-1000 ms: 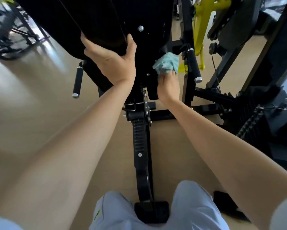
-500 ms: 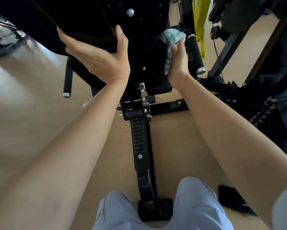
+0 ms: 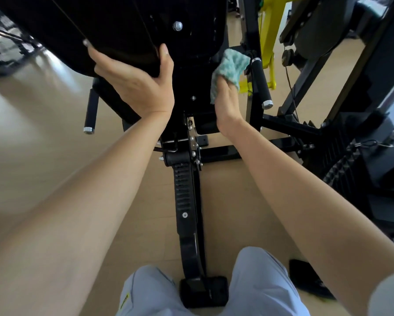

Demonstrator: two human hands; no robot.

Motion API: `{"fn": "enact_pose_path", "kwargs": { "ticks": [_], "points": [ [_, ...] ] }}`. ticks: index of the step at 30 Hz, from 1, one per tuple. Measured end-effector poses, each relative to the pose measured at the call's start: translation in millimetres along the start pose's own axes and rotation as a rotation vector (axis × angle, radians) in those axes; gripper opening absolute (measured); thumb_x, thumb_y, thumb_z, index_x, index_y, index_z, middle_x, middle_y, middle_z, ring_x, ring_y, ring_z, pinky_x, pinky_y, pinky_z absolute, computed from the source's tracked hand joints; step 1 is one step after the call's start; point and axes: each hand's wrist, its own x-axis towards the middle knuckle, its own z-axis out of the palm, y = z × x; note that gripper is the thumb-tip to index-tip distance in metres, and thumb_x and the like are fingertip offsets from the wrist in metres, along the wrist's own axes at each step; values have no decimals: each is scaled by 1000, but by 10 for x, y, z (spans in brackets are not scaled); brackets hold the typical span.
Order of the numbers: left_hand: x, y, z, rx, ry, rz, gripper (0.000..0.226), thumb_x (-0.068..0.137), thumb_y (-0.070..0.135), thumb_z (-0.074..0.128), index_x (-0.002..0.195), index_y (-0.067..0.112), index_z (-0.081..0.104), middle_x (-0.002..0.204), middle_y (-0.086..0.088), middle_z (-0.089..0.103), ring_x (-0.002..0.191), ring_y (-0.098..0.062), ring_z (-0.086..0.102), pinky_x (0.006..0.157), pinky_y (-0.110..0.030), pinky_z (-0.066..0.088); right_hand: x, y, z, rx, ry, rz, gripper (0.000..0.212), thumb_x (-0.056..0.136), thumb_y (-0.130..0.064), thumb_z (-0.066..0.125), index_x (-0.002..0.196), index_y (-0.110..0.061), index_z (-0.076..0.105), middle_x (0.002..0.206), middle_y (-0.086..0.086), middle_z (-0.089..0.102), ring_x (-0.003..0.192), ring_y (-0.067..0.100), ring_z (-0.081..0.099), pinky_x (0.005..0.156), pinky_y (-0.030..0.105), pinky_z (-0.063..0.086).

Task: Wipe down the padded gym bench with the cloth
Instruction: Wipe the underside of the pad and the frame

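Observation:
The black padded bench (image 3: 114, 30) fills the top of the view, tilted up so its underside with a silver bolt faces me. My left hand (image 3: 136, 85) grips the pad's lower edge, thumb on one side and fingers on the other. A crumpled teal cloth (image 3: 231, 67) sits in my right hand (image 3: 225, 103), pressed against the dark right side of the bench beside a black foam handle (image 3: 261, 84). My fingers under the cloth are hidden.
The bench's black floor rail (image 3: 188, 213) runs toward me and ends in a foot (image 3: 204, 290) between my grey-trousered knees. A second foam handle (image 3: 91, 112) hangs at left. Yellow frame (image 3: 268, 30) and black machinery (image 3: 362, 144) stand at right, on a wooden floor.
My right hand has slid the cloth down the bench's right side after going up half a second ago. My left hand keeps its grip on the pad's edge.

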Motion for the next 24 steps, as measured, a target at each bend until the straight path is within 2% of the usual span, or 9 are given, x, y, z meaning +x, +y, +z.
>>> {"fn": "enact_pose_path", "kwargs": {
  "ticks": [4, 7, 9, 11, 14, 16, 17, 21, 24],
  "points": [
    [-20, 112, -109, 31, -181, -11, 115, 83, 47, 80, 141, -32, 20, 132, -28, 42, 116, -27, 51, 91, -41, 60, -157, -146, 196, -350, -41, -356, 23, 112, -19, 35, 118, -13, 57, 111, 0, 56, 104, 11, 51, 91, 10, 37],
    [9, 133, -176, 76, -256, 11, 118, 84, 53, 77, 143, -30, 17, 137, -34, 40, 120, -39, 55, 97, -44, 59, -159, 14, 124, -812, -50, -462, 35, 109, -23, 40, 118, 4, 60, 110, 22, 62, 106, 35, 56, 95, 43, 42],
    [3, 111, -190, 119, -289, 25, 118, 86, 54, 76, 142, -32, 17, 143, -39, 36, 128, -46, 52, 110, -44, 51, -136, 68, 70, -964, -7, -472, 35, 109, -27, 41, 116, 1, 62, 109, 23, 65, 103, 41, 59, 91, 47, 44],
    [-3, 109, -246, 131, -339, 34, 118, 88, 53, 75, 143, -32, 14, 149, -43, 29, 138, -53, 43, 125, -26, 28, -179, 75, 81, -1064, 1, -475, 35, 108, -30, 42, 121, -5, 62, 113, 21, 66, 106, 42, 60, 91, 46, 43],
    [33, 74, -348, 41, -468, 1, 115, 92, 48, 72, 150, -24, 4, 155, -37, 19, 146, -32, 27, 106, 9, 0, -268, 188, 79, -1286, -31, -564, 37, 106, -30, 44, 133, -9, 61, 123, 18, 67, 123, 43, 55, 118, 51, 29],
    [76, -18, -449, 15, -554, -10, 106, 95, 40, 71, 155, -15, 3, 157, -28, 19, 139, -13, 19, 100, 12, 6, -332, 262, 81, -1428, -26, -642, 44, 104, -29, 44, 142, -10, 55, 139, 20, 59, 140, 49, 42, 128, 55, 10],
    [99, -85, -512, 18, -591, 1, 98, 97, 35, 69, 157, -9, 6, 156, -22, 23, 137, -7, 21, 102, 10, 12, -360, 258, 111, -1442, -30, -676, 46, 102, -27, 46, 145, -10, 52, 145, 20, 55, 142, 51, 37, 128, 57, 10],
    [197, -274, -778, 15, -698, -43, 62, 102, 27, 56, 158, 13, 35, 144, 3, 50, 121, -3, 56, 104, -22, 52, -353, 53, 322, -1472, -109, -770, 34, 99, -15, 50, 129, -4, 61, 123, 17, 68, 118, 43, 58, 111, 49, 36],
    [272, -175, -851, 5, -717, -72, 48, 105, 19, 49, 153, 13, 47, 126, 4, 67, 108, -2, 65, 98, -14, 52, -277, -73, 153, -1539, -166, -906, 28, 96, -15, 60, 120, -3, 67, 111, 17, 73, 108, 41, 66, 101, 46, 45]
  ]
}}
